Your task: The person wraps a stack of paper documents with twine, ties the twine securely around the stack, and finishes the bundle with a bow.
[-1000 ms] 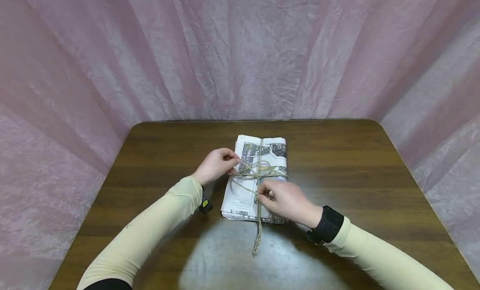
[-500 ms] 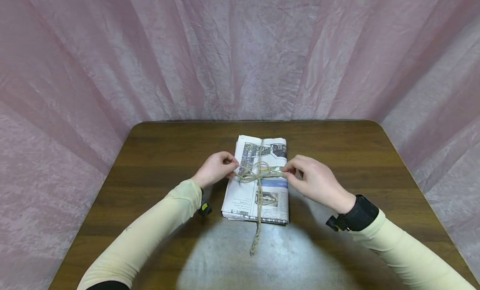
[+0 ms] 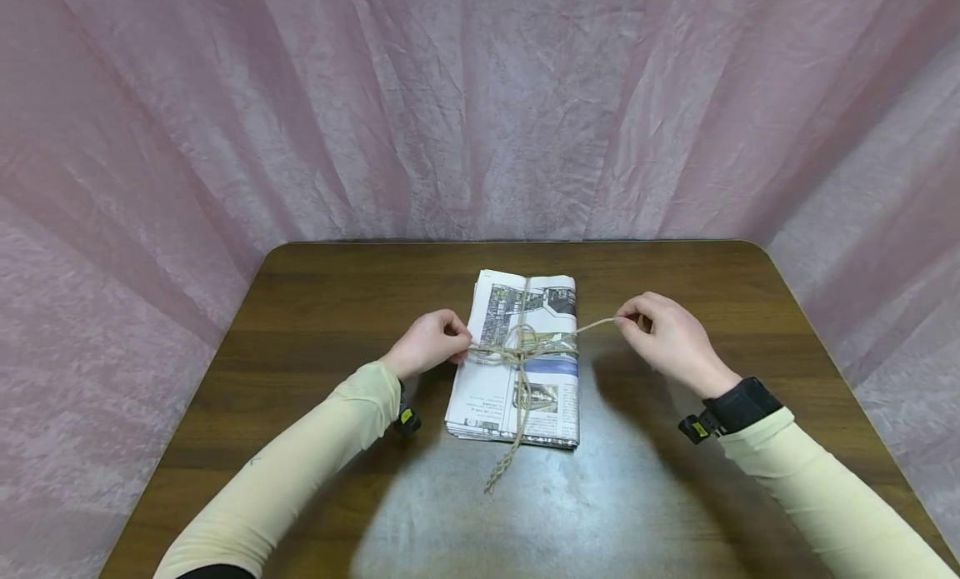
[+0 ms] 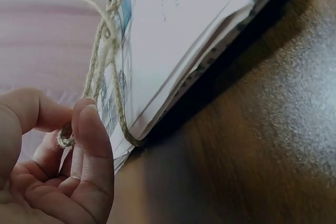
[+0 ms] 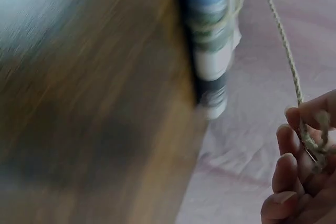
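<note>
A folded stack of newspapers (image 3: 483, 404) lies on the table, with jute twine (image 3: 522, 400) crossing it both ways and knotted near the middle. At the stack's left edge, my left hand (image 3: 429, 344) pinches a doubled strand between thumb and forefinger; a bend of this twine (image 4: 65, 140) shows below the fingertips in the left wrist view. Off the right edge, my right hand (image 3: 672, 339) grips another strand (image 3: 595, 324), drawn straight from the knot. In the right wrist view, that strand's end (image 5: 321, 121) curls among the fingers. A braided-looking tail hangs past the stack's near edge.
The brown wooden table (image 3: 337, 283) has rounded far corners. Pink curtains (image 3: 480, 112) hang behind it and at both sides. Bright light reflects off the tabletop (image 3: 525, 529) in front of the newspapers.
My right hand has gone from the stack's near part to its right edge, then farther right and away, pulling the strand taut. The left hand lowered slightly; the hanging tail swung left.
</note>
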Demonstrator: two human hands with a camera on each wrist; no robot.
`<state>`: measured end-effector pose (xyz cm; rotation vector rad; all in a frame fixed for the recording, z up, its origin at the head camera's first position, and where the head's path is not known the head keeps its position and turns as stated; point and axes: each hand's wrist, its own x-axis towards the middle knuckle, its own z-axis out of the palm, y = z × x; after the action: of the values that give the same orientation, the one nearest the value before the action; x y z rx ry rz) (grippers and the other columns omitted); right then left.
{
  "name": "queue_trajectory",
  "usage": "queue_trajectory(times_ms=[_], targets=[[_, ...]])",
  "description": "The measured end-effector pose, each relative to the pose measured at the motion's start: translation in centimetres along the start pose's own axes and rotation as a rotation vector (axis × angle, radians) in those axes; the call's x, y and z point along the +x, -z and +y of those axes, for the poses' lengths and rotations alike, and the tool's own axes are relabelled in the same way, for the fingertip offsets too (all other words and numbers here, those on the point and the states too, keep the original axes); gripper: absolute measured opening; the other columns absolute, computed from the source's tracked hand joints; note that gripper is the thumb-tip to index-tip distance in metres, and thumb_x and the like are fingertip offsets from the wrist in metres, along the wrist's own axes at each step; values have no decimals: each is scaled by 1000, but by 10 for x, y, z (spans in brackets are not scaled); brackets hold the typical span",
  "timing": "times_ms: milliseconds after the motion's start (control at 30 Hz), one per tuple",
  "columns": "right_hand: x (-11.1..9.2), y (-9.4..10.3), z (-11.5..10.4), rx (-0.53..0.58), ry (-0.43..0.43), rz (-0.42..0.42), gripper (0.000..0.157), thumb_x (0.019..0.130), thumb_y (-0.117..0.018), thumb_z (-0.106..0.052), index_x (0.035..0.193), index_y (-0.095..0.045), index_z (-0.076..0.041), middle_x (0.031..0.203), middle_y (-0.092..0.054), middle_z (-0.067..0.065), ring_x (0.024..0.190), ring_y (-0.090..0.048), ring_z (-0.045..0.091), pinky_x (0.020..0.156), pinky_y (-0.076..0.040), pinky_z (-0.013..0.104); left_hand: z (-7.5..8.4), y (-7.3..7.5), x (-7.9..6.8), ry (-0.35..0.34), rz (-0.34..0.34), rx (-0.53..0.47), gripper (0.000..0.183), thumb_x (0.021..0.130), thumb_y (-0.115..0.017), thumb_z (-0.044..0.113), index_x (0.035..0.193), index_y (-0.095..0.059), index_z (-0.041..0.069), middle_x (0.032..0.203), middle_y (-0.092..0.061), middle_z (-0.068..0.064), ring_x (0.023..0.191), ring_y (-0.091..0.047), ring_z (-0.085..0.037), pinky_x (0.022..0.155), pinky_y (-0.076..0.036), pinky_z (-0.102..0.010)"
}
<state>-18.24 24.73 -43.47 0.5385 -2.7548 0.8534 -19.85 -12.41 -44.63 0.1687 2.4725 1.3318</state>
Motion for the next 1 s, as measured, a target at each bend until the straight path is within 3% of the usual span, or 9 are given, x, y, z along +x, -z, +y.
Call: queue_trajectory(times_ms=[100, 200, 300, 367, 433, 533, 733, 833, 1000], targets=[[0, -5, 14, -24, -35, -9, 15, 97, -60, -24, 97, -71, -14, 85, -58, -3, 75, -50, 17, 65, -40, 36, -2, 0, -1, 19, -16, 5, 6, 90, -63, 8, 94, -62, 3, 85, -65, -11, 73, -64, -21, 75, -57, -43], [0, -14, 24, -46, -53, -68, 16, 97, -60, -22, 100, -72, -11, 89, -61, 2, 80, -53, 21, 70, -43, 39, -3, -1, 0, 35, -33, 1, 7, 91, -63, 8, 95, -62, 3, 87, -65, -11, 74, -65, -21, 73, -58, -41], [-1, -22, 27, -60, -52, -107, 19, 95, -60, -20, 106, -71, -8, 99, -64, 7, 90, -54, 25, 76, -43, 42, -3, -1, 0, 43, -49, -7, 8, 92, -64, 9, 96, -62, 3, 87, -65, -12, 74, -65, -22, 72, -58, -39], [-1, -25, 24, -63, -36, -89, 22, 95, -61, -19, 110, -70, -7, 104, -64, 8, 94, -53, 26, 78, -43, 44, -3, -1, 0, 42, -53, -15, 8, 92, -64, 10, 96, -62, 3, 88, -65, -13, 75, -65, -22, 72, -58, -39], [0, -26, 15, -61, 10, -52, 21, 94, -61, -17, 110, -71, -8, 105, -64, 7, 96, -53, 26, 79, -44, 44, -2, -1, 0, 40, -55, -22, 8, 92, -64, 9, 97, -62, 3, 88, -65, -13, 75, -65, -23, 72, -58, -40], [1, -29, -5, -66, 151, -25, 15, 92, -65, -15, 104, -73, -12, 99, -65, 0, 93, -55, 21, 77, -47, 41, -1, 1, 0, 41, -54, -21, 7, 92, -63, 9, 97, -62, 3, 89, -65, -13, 75, -65, -23, 72, -58, -40], [0, -46, -42, -104, 484, -81, 14, 85, -76, -16, 99, -74, -19, 96, -61, -8, 87, -51, 13, 70, -46, 32, 0, 1, -1, 30, -55, -12, 8, 92, -63, 10, 97, -63, 4, 87, -66, -12, 74, -65, -23, 70, -57, -39], [2, -55, -46, -137, 543, -85, 17, 83, -77, -14, 98, -74, -19, 95, -59, -7, 86, -49, 14, 69, -46, 32, -1, -1, 0, 22, -55, -1, 8, 92, -62, 11, 97, -63, 5, 86, -66, -12, 73, -64, -23, 69, -57, -39], [6, -61, -39, -178, 519, -97, 10, 85, -77, -17, 94, -74, -21, 92, -57, -8, 83, -47, 14, 68, -45, 32, -3, -3, -2, 15, -61, 9, 8, 92, -62, 12, 96, -64, 5, 85, -65, -11, 70, -62, -22, 68, -55, -41]])
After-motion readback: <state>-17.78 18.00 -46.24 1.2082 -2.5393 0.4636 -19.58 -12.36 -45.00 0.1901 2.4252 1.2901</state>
